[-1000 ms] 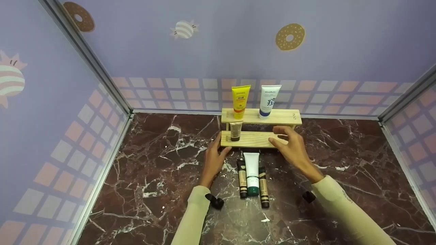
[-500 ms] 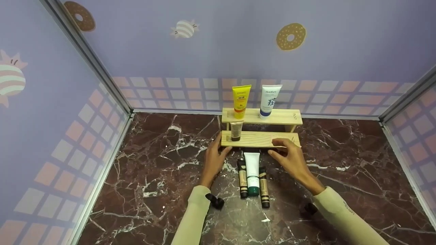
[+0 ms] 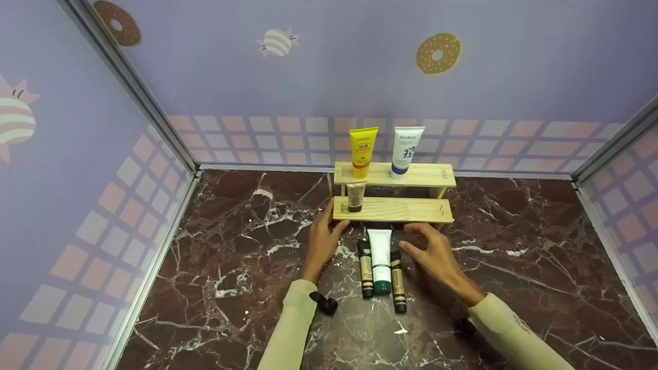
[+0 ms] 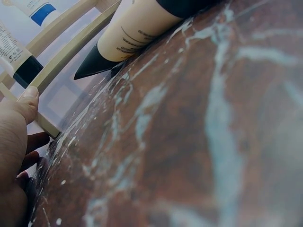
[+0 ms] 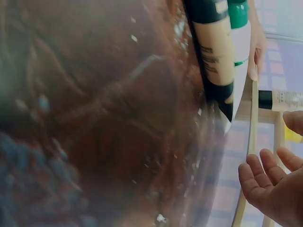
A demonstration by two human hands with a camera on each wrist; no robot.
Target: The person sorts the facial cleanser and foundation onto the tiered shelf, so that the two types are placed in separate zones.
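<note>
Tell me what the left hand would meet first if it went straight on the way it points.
The wooden stand: the left hand appears to have its thumb against the left end of the lower step, so going straight on would probably push into that first. How firmly they touch is unclear.

Left sleeve (image 3: 285, 329) and right sleeve (image 3: 514, 334) worn, long, pale cream-green, snug at the wrist. On the right sleeve, a small dark marking (image 3: 521, 323) is borne, too fine to be read. Black lobed device (image 3: 326, 305) worn at left wrist; dark piece (image 3: 465, 326) seen at right, half lost in shadow. Left hand (image 3: 322, 244) and right hand (image 3: 433, 255) uncovered
</note>
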